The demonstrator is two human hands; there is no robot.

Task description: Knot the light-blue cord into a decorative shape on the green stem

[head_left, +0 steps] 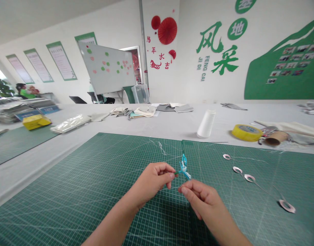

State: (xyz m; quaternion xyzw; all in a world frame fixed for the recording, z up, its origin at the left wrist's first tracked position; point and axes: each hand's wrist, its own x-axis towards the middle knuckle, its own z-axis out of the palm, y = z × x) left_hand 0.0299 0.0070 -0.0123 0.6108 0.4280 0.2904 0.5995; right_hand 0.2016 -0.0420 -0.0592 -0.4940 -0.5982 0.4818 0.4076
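A small light-blue beaded ornament [184, 166] with white beads and loop-shaped parts is held just above the green cutting mat [95, 177]. My left hand [157, 176] pinches its short green stem between thumb and fingertips. Just below the ornament's lower right tip, my right hand [200, 195] is closed in a pinch; whatever lies between its fingertips is too small to make out. Beyond the ornament, a tangle of thin white thread [161, 148] lies on the mat. To the right are several pale pink rings [250, 178] with thin wire or thread tails.
A white thread cone [206, 124] stands behind the mat. Yellow tape [246, 133], a cardboard tube [276, 138] and cloth lie right. Fabric pieces [145, 111], a plastic-wrapped pack [71, 123] and a yellow package [36, 122] lie farther back and left. A person [25, 91] sits far left.
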